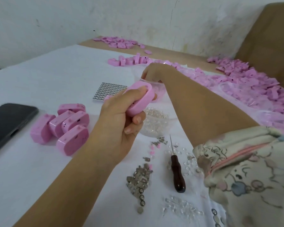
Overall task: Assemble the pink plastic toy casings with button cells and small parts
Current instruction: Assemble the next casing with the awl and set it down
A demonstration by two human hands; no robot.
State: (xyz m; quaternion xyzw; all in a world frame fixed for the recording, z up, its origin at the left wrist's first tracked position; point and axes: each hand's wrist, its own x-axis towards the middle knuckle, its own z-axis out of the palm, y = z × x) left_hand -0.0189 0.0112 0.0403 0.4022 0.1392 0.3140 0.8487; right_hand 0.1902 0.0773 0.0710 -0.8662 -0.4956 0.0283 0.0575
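Near, metal contacts and a dark-handled awl lie on the surface, probably kept within easy reach. The left hand curls its fingers tight round a pink casing, lifted mid-scene, likely awaiting its next part. Farther off, the right hand dips bent fingers into a clear tub; whether they pinch anything, I cannot tell.

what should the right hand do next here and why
Probably lift a small part from the clear cup and bring it to the pink casing: the right hand is at that cup, and the left hand holds the casing up.
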